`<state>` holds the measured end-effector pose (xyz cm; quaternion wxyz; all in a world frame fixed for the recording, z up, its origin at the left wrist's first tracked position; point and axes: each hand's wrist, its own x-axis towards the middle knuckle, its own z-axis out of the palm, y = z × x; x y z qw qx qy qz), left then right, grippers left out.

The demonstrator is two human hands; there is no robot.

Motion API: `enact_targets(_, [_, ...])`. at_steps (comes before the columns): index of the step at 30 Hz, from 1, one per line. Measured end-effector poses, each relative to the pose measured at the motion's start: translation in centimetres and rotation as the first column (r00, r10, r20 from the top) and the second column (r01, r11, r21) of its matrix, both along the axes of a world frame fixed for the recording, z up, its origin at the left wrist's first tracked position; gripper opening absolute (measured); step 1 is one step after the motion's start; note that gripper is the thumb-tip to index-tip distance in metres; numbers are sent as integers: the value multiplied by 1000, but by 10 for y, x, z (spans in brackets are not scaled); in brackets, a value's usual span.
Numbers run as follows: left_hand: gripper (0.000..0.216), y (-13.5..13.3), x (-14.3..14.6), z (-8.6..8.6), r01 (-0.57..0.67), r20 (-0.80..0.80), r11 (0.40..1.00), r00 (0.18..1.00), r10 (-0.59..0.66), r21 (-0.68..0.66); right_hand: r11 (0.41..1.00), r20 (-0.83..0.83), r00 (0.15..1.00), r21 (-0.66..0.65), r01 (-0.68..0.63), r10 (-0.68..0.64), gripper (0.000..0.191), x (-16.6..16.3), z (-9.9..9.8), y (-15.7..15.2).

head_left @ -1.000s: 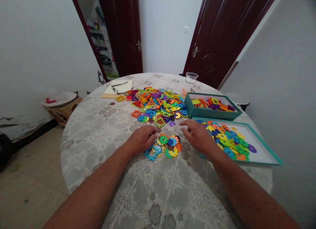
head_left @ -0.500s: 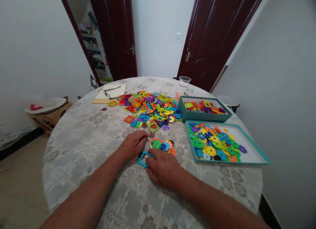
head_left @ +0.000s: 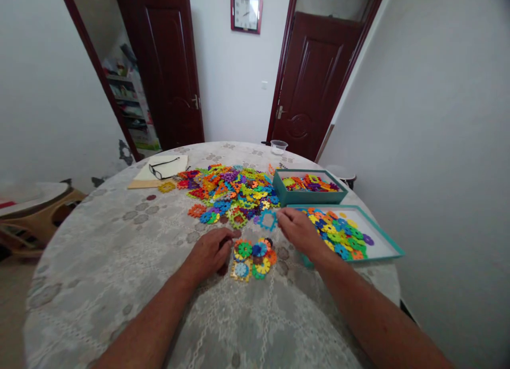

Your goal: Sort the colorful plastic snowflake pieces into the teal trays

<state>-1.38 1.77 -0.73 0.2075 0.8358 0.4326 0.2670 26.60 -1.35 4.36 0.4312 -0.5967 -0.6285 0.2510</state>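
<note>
My right hand (head_left: 299, 230) pinches a light-blue square frame piece (head_left: 268, 220) by its edge, lifted between the big heap and the tray. My left hand (head_left: 207, 256) lies on the tablecloth with its fingers curled; whatever they hold, if anything, is hidden. Just right of it sits a small group of notched plastic discs, among them a green disc (head_left: 244, 249), a yellow disc (head_left: 262, 266) and a pale-blue disc (head_left: 241, 269). Beyond both hands spreads a large heap of colourful notched pieces (head_left: 227, 191).
At the right stand a teal box (head_left: 314, 197) of pieces and, nearer, a shallow teal-rimmed tray (head_left: 382, 233) with many discs. Black glasses (head_left: 159, 170) rest on a pale sheet (head_left: 139, 175) at the back left. A clear plastic bowl (head_left: 278, 147) stands at the far edge.
My right hand has moved forward and right, carrying the blue square frame piece away from the small group of discs. My left hand stays beside that group. The view has tilted up.
</note>
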Motion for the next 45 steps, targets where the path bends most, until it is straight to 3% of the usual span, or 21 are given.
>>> enact_targets(2, [30,0,0,0,-1,-1,1000,1000,1,0,986,-285,945,-86,140,-159,32,28,12,23])
enact_targets(4, [29,0,0,1,6,-3,1000,1000,-6,7,968,-528,811,-114,223,-250,27,49,20,40])
enact_targets(7, [29,-1,0,2,31,-15,999,999,-30,45,955,-629,722,-133,266,-289,25,59,20,44])
enact_targets(10, [31,-3,0,2,109,-68,989,992,-102,101,965,-471,844,-168,200,-257,32,45,6,22])
enact_targets(13, [37,-6,1,0,195,-162,969,972,-170,153,989,-88,994,-144,46,-59,28,21,-14,-9])
enact_targets(17, [38,-7,4,-4,230,-207,955,960,-190,188,990,299,944,-21,-143,142,25,-3,-34,-35])
enact_targets(22, [45,-7,5,-5,248,-228,952,952,-205,177,978,519,834,-25,-205,188,40,-19,-48,-43])
enact_targets(28, [43,-7,8,-5,231,-238,960,952,-191,156,973,467,854,-90,-213,231,35,-22,-48,-44])
enact_targets(33, [45,-10,9,-5,202,-116,976,974,-192,76,967,423,870,-100,-236,255,26,-26,-48,-44])
enact_targets(37, [49,-14,13,-3,240,29,971,970,-240,18,969,399,884,-68,-236,243,37,-29,-50,-43])
enact_targets(41, [54,-15,15,-4,232,74,973,970,-231,-4,972,378,896,-60,-226,232,48,-31,-52,-41])
enact_targets(45, [53,-12,16,-9,224,85,974,971,-223,-11,968,361,901,-22,-249,240,43,-32,-55,-39])
